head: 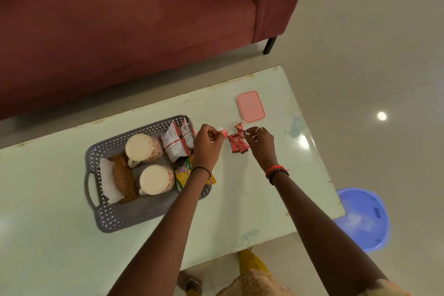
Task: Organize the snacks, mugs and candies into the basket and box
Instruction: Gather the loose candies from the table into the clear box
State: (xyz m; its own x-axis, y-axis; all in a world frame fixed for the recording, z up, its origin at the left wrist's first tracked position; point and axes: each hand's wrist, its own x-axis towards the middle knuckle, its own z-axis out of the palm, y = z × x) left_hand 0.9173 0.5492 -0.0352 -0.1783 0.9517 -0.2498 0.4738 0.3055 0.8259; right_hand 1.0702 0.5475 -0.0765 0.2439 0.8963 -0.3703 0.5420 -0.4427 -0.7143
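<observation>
Left hand pinches one candy above the worktop; right hand grips a wrapper end in the pile between them, box just beyond.

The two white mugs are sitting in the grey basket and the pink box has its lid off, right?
Not quite. The head view shows the flat pink rectangular plastic box shut, with its lid on, lying on the pale green table. The rest is right: the two white patterned mugs, one behind the other, do sit in the grey perforated plastic basket.
</observation>
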